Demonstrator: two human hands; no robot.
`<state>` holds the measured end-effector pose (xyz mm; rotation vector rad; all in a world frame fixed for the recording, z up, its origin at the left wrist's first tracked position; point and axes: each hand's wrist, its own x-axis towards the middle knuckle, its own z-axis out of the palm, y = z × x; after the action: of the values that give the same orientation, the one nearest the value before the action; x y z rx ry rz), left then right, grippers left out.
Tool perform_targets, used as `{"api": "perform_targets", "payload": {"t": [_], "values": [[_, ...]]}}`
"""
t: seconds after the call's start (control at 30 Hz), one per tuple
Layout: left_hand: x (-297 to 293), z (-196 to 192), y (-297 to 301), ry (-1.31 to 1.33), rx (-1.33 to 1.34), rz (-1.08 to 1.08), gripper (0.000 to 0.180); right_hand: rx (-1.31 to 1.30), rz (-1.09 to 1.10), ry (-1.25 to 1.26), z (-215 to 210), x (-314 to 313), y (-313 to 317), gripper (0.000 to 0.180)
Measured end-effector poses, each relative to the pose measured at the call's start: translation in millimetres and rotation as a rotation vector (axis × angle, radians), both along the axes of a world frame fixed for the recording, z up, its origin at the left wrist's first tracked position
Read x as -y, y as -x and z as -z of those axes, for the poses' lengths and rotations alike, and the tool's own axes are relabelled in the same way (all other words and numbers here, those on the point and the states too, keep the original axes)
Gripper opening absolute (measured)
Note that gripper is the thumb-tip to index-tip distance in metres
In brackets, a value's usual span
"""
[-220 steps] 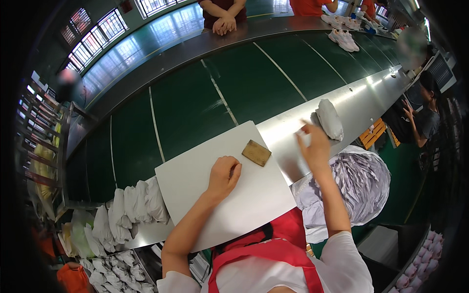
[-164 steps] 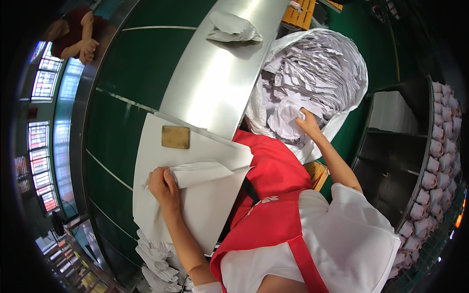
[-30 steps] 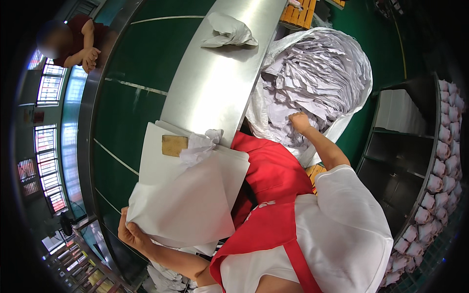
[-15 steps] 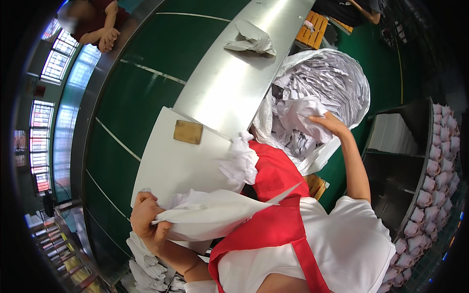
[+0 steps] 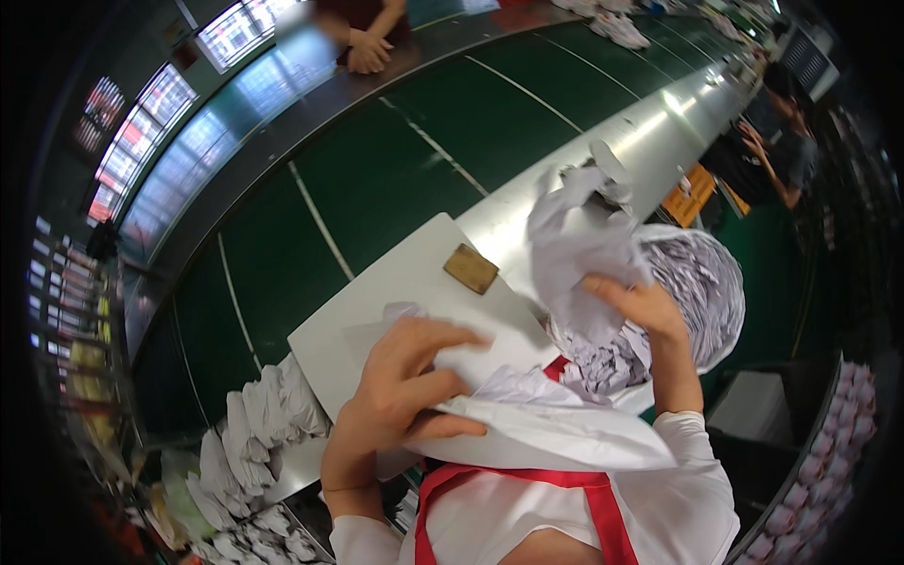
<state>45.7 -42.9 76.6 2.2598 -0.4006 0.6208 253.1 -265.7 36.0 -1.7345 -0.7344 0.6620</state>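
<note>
My right hand (image 5: 645,311) is closed on a crumpled sheet of white paper (image 5: 584,254), lifted over the right end of the white board (image 5: 377,330) and slightly blurred. My left hand (image 5: 405,386) hovers above the board's near edge with thumb and fingers apart. Just beside its fingertips, a long folded white paper piece (image 5: 565,435) lies across my front, with looser crumpled paper (image 5: 532,386) along its upper side. A brown block (image 5: 471,269) rests on the board. To the right stands a big white sack (image 5: 725,282) packed with crumpled paper.
A metal ledge (image 5: 659,160) runs alongside a green conveyor belt (image 5: 424,188); a grey-white wad (image 5: 607,174) sits on it. White paper bundles (image 5: 268,414) are stacked at left. Pinkish-white bundles (image 5: 815,461) line a rack at right. Two other people stand beyond.
My right hand has drawn a paper sheet up out of the sack toward the board. My left hand has loosened from the folded paper and moved right. The view has turned.
</note>
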Motion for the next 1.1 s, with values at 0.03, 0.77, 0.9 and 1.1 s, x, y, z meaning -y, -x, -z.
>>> {"api": "perform_targets", "payload": {"t": [0.03, 0.77, 0.9, 1.1], "values": [[-0.2, -2.1, -7.7, 0.028, 0.078, -0.075, 0.036, -0.011, -0.258, 0.052, 4.1, -17.3, 2.4, 0.040], [-33.2, 4.9, 22.7, -0.142, 0.248, -0.806, 0.026, 0.938, -0.245, -0.532, -19.6, -121.2, 82.3, 0.104], [-18.2, 8.0, 19.5, 0.746, 0.311, -0.256, 0.068, 0.518, -0.518, -0.465, -1.0, -155.4, 82.7, 0.098], [-22.6, 25.3, 1.9, 1.146, 0.336, -0.157, 0.068, -0.277, -0.771, -0.329, 19.2, -156.4, 95.1, 0.081]]}}
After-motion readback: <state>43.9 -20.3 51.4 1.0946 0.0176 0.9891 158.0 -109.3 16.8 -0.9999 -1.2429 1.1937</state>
